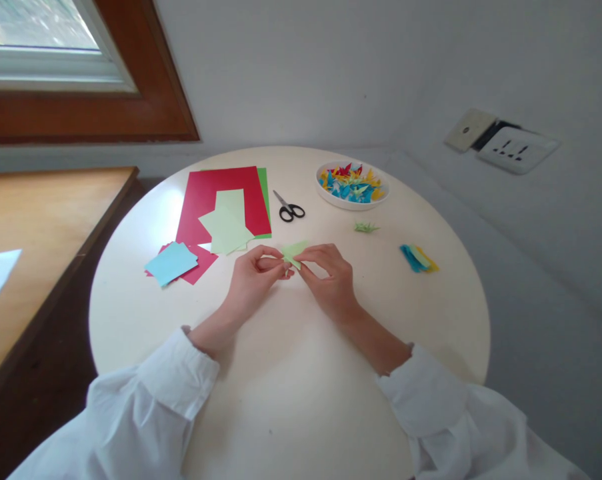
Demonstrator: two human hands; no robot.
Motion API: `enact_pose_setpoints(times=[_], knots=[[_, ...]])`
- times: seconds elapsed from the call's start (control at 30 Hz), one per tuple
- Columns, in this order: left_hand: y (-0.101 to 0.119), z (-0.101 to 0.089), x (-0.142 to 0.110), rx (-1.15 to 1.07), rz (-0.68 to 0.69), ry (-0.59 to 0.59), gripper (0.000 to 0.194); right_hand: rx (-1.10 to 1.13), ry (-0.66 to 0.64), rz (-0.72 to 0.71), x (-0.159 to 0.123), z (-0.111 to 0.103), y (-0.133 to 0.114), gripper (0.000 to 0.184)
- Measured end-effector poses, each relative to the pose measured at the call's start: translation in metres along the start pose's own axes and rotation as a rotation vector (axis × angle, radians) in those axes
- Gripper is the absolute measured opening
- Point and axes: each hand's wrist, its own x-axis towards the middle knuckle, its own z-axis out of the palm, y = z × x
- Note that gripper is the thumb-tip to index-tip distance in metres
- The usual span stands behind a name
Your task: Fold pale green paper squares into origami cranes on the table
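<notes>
Folded paper (295, 251), pale green, is being held over the middle of the tabletop (281, 400). The left hand (253, 277) is pinching its left side, grip narrowed onto the paper; the right hand (333, 283) is pinching its right side, grip equally tight. Toward the far edge, a dish (351, 205) is holding colourful folded pieces (358, 192), scissors (291, 213) are lying left of it, and a red sheet (195, 200) is lying farther left, partly under pale sheets (229, 230). Blue squares (171, 263) are resting toward the left edge, coloured slips (418, 259) toward the right edge.
</notes>
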Motion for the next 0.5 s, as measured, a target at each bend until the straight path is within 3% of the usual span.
enact_pose_setpoints(times=[0.5], knots=[[-0.0007, 0.0014, -0.0023, 0.027, 0.026, 0.004, 0.023, -0.221, 0.016, -0.287, 0.0007, 0.0011, 0.0068, 0.017]])
